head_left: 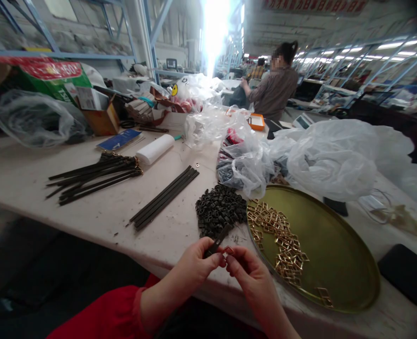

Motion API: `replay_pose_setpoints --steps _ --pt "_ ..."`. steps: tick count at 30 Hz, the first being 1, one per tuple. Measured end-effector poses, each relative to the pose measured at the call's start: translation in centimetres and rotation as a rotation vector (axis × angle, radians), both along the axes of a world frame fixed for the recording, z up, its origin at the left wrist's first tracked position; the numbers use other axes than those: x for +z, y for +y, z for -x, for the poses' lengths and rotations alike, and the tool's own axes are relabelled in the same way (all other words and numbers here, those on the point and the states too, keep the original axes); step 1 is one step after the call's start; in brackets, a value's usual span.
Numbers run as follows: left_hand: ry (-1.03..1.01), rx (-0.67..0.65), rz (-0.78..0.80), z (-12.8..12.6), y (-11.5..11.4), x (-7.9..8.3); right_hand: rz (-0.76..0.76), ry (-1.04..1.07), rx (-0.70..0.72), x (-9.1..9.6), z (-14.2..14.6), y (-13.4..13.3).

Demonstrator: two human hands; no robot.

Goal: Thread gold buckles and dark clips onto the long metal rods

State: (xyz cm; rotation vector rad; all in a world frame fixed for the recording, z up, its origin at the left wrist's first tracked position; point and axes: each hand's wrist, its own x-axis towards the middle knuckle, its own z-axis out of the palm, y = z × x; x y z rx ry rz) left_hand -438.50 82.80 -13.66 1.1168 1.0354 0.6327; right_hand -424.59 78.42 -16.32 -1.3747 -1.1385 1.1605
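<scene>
My left hand is pinched closed on one end of a thin dark strap that points up toward the table. My right hand is pinched closed on a small gold buckle held against the strap's near end. Both hands hover over the near table edge. Just beyond them lies a heap of small black loops. To the right sits a round brass tray with several gold buckles along its left side.
Two bundles of dark straps lie on the white table. Plastic bags, a white roll, cardboard boxes and a black phone crowd the rest. A person sits at the far end.
</scene>
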Motion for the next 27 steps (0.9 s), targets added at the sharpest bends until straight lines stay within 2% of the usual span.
replay_pose_setpoints --steps 5,8,10,14,16,19,23,27 --pt "-0.042 -0.06 0.18 0.3 0.1 0.4 -0.461 -0.501 -0.026 -1.0 -0.8 -0.4" --pt "-0.042 -0.086 0.244 0.4 0.1 0.7 -0.557 -0.604 0.003 -1.7 -0.9 -0.8" --pt "-0.016 -0.076 0.243 0.5 0.1 0.7 -0.469 -0.509 -0.023 -1.8 -0.7 -0.9" --pt "0.06 -0.107 0.192 0.6 0.2 0.5 -0.059 -0.062 -0.01 -0.6 -0.2 -0.5" --pt "0.08 -0.132 0.115 0.6 0.1 0.4 0.068 0.114 0.027 0.1 0.0 0.0" --pt "0.121 -0.146 0.012 0.6 -0.1 0.5 0.15 0.234 0.033 0.6 0.2 0.3" --pt "0.217 -0.193 -0.043 0.8 0.0 1.0 0.214 0.272 0.058 1.1 0.2 0.2" --pt "0.289 -0.259 -0.132 0.8 0.1 1.3 0.18 0.316 0.05 1.7 0.3 0.0"
